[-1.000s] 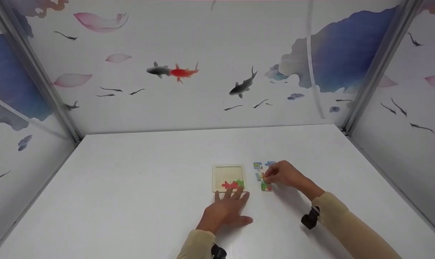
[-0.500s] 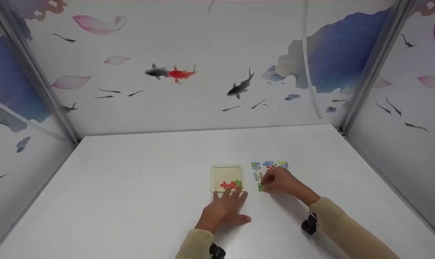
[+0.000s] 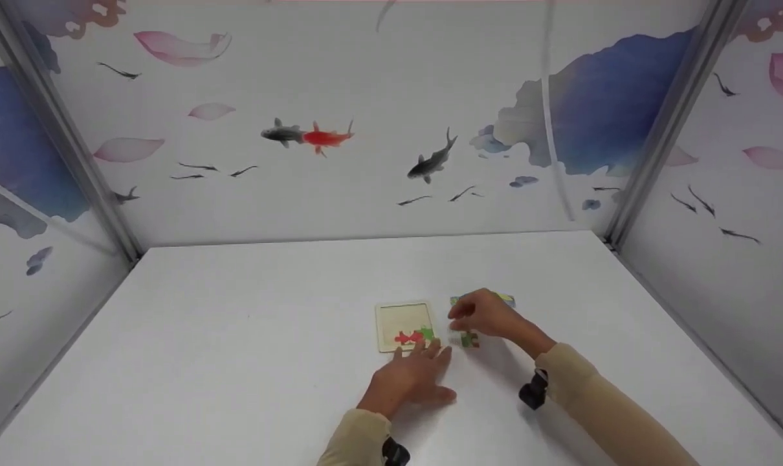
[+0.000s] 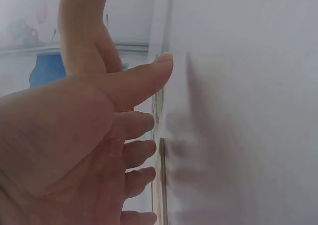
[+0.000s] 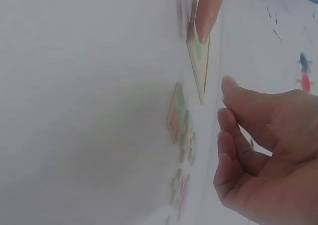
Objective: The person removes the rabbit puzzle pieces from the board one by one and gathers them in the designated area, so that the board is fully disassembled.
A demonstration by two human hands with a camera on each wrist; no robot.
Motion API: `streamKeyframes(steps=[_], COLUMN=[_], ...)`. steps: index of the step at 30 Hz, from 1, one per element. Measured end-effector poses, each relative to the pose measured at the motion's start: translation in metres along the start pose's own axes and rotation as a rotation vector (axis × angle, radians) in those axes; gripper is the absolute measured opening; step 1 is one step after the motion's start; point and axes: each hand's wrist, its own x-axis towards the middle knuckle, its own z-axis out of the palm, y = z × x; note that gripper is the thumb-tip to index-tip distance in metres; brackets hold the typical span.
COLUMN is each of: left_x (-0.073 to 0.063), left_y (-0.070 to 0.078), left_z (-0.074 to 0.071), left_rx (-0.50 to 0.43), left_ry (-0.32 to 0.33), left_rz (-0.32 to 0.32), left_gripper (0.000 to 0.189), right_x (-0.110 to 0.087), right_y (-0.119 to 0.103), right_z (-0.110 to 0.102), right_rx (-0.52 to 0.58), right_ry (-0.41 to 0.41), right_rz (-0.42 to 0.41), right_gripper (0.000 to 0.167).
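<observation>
A shallow wooden puzzle tray (image 3: 401, 316) lies on the table, with red puzzle pieces (image 3: 408, 338) and a green puzzle piece (image 3: 425, 333) along its near side. My left hand (image 3: 408, 378) has its fingers spread, fingertips at the tray's near edge. Over the loose pieces to the right hovers my right hand (image 3: 485, 314), fingers loosely bent. In the right wrist view, thumb and forefinger stand slightly apart and no piece shows between them. A green and red puzzle piece (image 3: 470, 340) lies just below that hand. It hides several of the other pieces.
More loose puzzle pieces (image 3: 507, 300) show beyond the right hand. A white table (image 3: 236, 349) spreads around the tray. Printed panels (image 3: 340, 188) with fish and petals stand at the back and both sides, joined by metal posts (image 3: 657, 129).
My right hand first shifts toward the near loose pieces, then rises off them and moves left, toward the tray. The left hand stays at the tray's near edge.
</observation>
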Motion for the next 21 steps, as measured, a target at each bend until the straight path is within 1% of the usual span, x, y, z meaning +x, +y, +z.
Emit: streamKeyframes(steps=[3,8,12,16,21], left_x=[0.002,0.003,0.003,0.005,0.005], left_y=[0.001,-0.004,-0.007,-0.008,-0.008], left_z=[0.003,0.003,0.001,0.002,0.003], left_rx=[0.006,0.013,0.022,0.036,0.047], left_ry=[0.019,-0.005,-0.017,-0.013,-0.013], left_rz=[-0.005,-0.011,0.000,0.013,0.022], left_gripper=[0.079,0.079,0.079,0.079,0.080], right_x=[0.008,0.020,0.027,0.032,0.035], right_y=[-0.010,-0.022,-0.025,-0.026,-0.029], right_z=[0.006,0.015,0.021,0.028,0.036], right_rx=[0.015,0.042,0.042,0.041,0.058], right_ry=[-0.004,-0.014,-0.040,-0.064,-0.100], right_rz=[-0.003,-0.019,-0.021,-0.002,0.055], right_gripper=[0.014,0.013,0.014,0.015,0.013])
